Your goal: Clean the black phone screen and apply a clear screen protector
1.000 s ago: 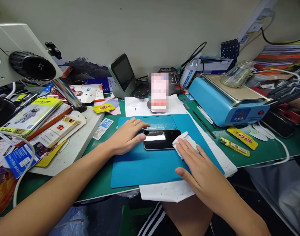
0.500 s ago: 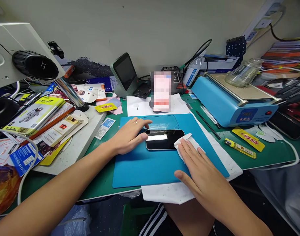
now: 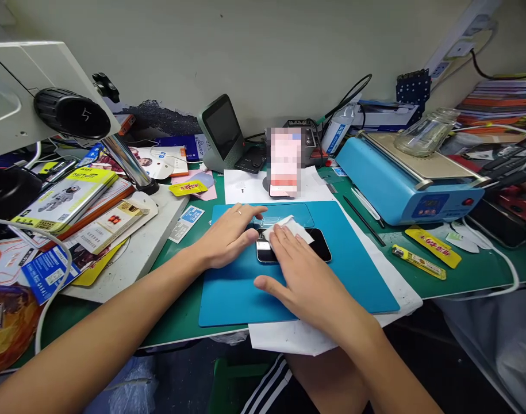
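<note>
A phone [image 3: 322,246] with a glossy black screen lies flat on the blue mat [image 3: 245,299]. My right hand [image 3: 310,273] presses a folded white tissue [image 3: 294,223] onto the screen with its fingers flat and close together, the thumb apart. The tissue covers the phone's upper middle. At the phone's left end, my left hand [image 3: 229,237] is open, with thumb and fingers spread around the near-left corner; whether the fingertips touch the phone is hard to see. Just behind the phone, a clear rectangular sheet [image 3: 303,213] lies on the mat.
Behind the mat stands a second phone [image 3: 284,164] with a blurred screen. A blue heating plate [image 3: 400,178] carrying a glass jar [image 3: 426,132] sits at right, near a black pen-like stick [image 3: 364,220] and a yellow cutter [image 3: 418,263]. Boxes and a metal stand post [image 3: 127,164] crowd the left.
My right hand has slid the tissue leftward over the screen, from the phone's right end to its middle. My left hand stays nearly in place at the left end.
</note>
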A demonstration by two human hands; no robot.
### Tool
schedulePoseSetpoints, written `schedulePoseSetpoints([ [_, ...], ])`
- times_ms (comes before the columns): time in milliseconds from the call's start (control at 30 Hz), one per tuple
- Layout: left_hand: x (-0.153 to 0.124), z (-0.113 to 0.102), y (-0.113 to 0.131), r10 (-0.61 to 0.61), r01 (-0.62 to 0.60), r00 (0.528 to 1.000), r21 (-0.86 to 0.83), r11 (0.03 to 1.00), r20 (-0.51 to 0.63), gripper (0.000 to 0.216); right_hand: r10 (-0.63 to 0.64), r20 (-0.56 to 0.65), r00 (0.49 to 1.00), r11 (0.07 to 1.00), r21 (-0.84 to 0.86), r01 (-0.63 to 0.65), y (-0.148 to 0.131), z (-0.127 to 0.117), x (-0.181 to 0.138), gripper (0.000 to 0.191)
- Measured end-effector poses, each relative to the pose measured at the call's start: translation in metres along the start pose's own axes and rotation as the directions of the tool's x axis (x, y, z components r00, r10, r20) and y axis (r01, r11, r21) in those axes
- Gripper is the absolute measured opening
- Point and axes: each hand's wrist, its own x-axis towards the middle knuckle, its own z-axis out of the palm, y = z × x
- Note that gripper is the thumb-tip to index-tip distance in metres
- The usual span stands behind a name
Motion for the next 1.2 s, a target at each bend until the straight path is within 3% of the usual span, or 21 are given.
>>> schedulePoseSetpoints([
  [267,0.000,0.001,-0.001,-0.003,0.003,1.000,-0.002,1.000,0.001,0.079,-0.119,-0.079,0.990,0.992,0.028,0.122,-0.016,0.009,0.012,0.093],
  [667,-0.002,0.001,-0.001,0.000,0.000,1.000,0.017,1.000,0.011,0.077,-0.152,-0.161,0.975,0.987,-0.076,0.141,-0.023,0.029,-0.029,0.084],
  [900,-0.001,0.000,-0.001,0.017,-0.019,0.999,0.047,0.999,0.036,0.079,-0.137,-0.120,0.983,0.987,-0.105,0.124,0.008,0.021,-0.045,0.075],
  [1067,0.001,-0.002,0.002,0.008,-0.024,0.994,0.138,0.990,0.111,0.070,-0.051,-0.152,0.987,0.992,-0.119,0.033,0.046,0.020,-0.061,0.073],
  [1200,0.003,-0.003,0.006,0.046,-0.075,0.986,0.178,0.981,0.161,0.074,0.039,-0.132,0.990,0.992,-0.114,-0.055,0.064,0.015,-0.056,0.078],
])
